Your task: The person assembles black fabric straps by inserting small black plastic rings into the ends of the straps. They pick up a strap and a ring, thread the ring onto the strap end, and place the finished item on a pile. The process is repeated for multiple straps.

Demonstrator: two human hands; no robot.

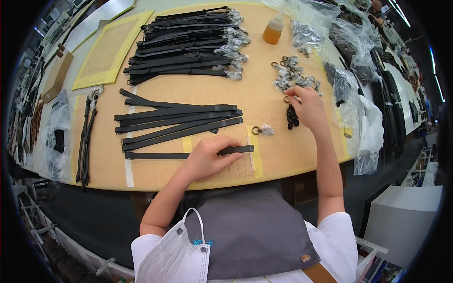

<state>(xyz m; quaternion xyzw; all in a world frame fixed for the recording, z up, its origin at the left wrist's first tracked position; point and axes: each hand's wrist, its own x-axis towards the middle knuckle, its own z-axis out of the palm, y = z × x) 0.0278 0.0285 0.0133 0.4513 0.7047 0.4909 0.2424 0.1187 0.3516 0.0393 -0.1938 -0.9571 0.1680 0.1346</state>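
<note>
My left hand (212,154) is closed round a flat black strap (158,155) lying across the near part of the table. The strap's right end comes out past my fingers, by a yellow tape strip with a ruled edge. At the right, my right hand (304,104) has its thumb and fingers pinched together. A small metal ring (286,99) shows at the fingertips, but whether they grip it is unclear. Just below lies a clump of small black pieces (292,118). Farther back are several plastic-wrapped metal clips with rings (290,74). One wrapped clip (266,130) lies between my hands.
Several loose black straps (177,118) lie beyond my left hand. Behind them are stacked straps (184,47) with wrapped ends. A bottle of amber liquid (273,30) stands at the back. Plastic bags (347,87) line the right edge; a cardboard box (57,78) is at left.
</note>
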